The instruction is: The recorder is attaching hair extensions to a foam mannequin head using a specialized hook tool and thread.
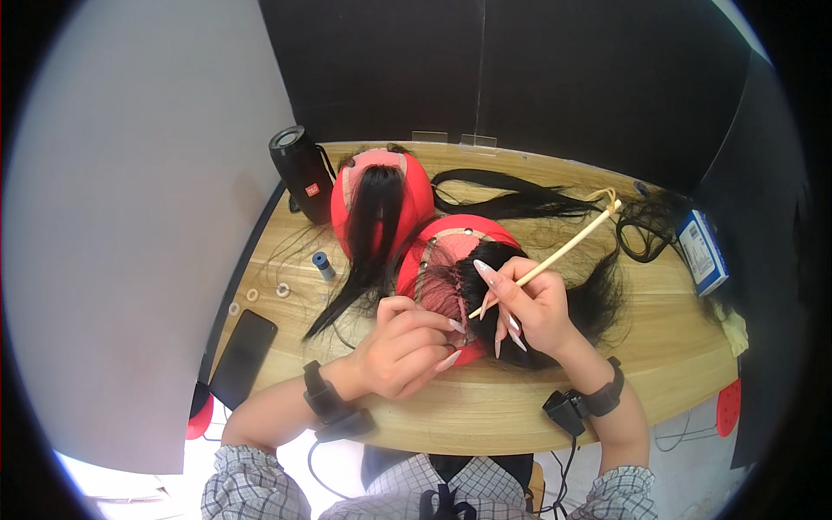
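Fingers [511,292] of the right hand [539,303] are closed in a pen-style pinch on a pale thin rod [568,248]; its lower tip is down by the hair on the nearer red dome [498,228], upper end slanting off to the right with a tan loop [611,198] on it; left hand [400,347] is at the dome's near left side, fingers curled in and nearly together, fingertips right by the pink mesh [440,286], though from where I'm standing I can't tell if they've got any strands; that dome sits mid-table, black hair [494,255] heaped on its right side and spilling right; a second red dome [421,192] is just behind it to the left, long dark lock [377,204] hanging down its front; black speaker [303,173] left of that, blue spool [323,265] and dark phone [244,357] nearer the person, blue-and-white box [703,253] way over right, all on a wood-look table [667,334].
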A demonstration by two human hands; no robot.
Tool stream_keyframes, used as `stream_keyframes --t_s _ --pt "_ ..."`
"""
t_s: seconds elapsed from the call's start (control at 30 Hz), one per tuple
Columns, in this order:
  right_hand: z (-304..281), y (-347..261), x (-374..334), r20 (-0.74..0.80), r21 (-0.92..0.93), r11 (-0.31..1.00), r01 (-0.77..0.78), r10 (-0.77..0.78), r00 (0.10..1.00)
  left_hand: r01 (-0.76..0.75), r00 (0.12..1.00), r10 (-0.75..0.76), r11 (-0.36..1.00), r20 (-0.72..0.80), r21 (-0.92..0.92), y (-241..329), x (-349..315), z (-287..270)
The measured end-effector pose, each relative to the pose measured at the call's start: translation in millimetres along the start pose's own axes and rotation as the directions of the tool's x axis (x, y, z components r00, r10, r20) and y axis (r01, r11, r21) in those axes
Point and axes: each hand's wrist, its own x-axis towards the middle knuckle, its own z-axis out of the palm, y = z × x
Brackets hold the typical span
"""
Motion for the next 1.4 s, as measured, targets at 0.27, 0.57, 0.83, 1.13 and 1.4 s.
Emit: stream_keyframes --t_s 0.27,0.57,0.83,1.13,1.4 --pt "-0.9 1.3 -1.0 0.013 -0.009 1.000 0.024 -0.024 1.000 0.001 1.000 -0.001 1.000 -0.010 -0.022 0.6 -0.6 0.0" --pt "-4.2 1.9 -2.0 0.074 -0.060 0.995 0.075 -0.070 0.995 0.005 1.000 -0.005 1.000 -0.003 -0.025 1.1 0.1 0.2" --pt "-4.3 0.2 -2.3 0.082 -0.082 0.993 0.083 -0.077 0.994 0.005 1.000 -0.005 1.000 0.004 -0.027 1.0 0.0 0.2" --pt "-7.8 -5.0 -2.2 0.108 -0.104 0.994 0.046 -0.035 0.993 0.009 1.000 -0.009 1.000 0.004 -0.026 1.1 -0.1 0.4" --pt "-16.4 -20.2 1.3 0.198 -0.223 0.975 -0.008 0.053 0.979 0.011 1.000 -0.011 1.000 -0.003 -0.018 1.3 0.9 0.7"
